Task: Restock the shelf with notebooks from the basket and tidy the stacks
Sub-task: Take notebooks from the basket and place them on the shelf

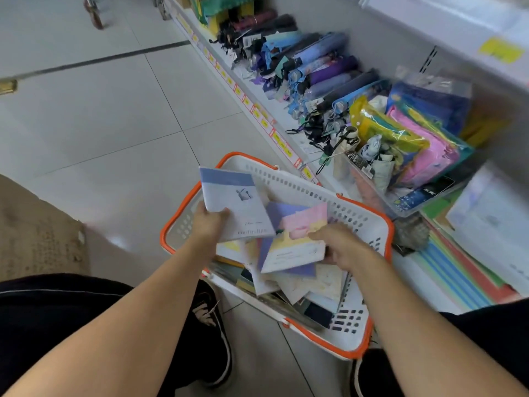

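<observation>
Left hand pinching a blue notebook and right hand pinching a pastel notebook over the basket could let either slip back.

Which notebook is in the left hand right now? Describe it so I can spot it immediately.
Find the white basket with the orange rim on the floor. Over its left edge, the left hand holds a notebook. Unlike the pink-and-yellow notebook beside it, it is pale with a blue-purple top band.

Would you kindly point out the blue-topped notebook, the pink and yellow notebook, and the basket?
blue-topped notebook [234,202]: head view, cover middle.
pink and yellow notebook [297,242]: head view, cover middle.
basket [300,184]: head view, far perforated wall.
</observation>
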Available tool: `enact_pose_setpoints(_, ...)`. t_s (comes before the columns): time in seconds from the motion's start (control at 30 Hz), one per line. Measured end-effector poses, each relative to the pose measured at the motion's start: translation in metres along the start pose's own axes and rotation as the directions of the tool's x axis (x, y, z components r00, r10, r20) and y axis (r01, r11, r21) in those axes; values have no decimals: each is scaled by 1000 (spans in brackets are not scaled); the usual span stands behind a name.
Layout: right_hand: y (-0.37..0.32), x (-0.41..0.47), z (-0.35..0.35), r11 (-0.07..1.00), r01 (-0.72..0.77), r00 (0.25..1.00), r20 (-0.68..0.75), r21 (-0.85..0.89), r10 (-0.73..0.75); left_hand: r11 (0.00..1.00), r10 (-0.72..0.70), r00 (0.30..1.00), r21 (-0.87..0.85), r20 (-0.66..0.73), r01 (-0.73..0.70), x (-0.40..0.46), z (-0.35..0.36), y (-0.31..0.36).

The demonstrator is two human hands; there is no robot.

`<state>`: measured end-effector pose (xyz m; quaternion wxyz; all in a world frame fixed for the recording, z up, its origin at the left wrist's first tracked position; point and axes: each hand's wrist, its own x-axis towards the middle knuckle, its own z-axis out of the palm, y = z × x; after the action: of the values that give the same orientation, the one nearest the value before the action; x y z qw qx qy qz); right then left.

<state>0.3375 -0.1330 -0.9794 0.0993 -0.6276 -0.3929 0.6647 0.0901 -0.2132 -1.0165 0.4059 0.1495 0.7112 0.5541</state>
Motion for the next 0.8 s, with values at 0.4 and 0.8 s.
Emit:
enact_pose_setpoints(0.4,-115,-66,-27,751,612,764,-59,-250,-642,959,194,871,-275,452,-71,-78,78,127)
enact_pose_setpoints(0.8,-260,-191,-147,538,621,753,-243,570,-611,947,301,693,-121,656,-297,-120,209,373)
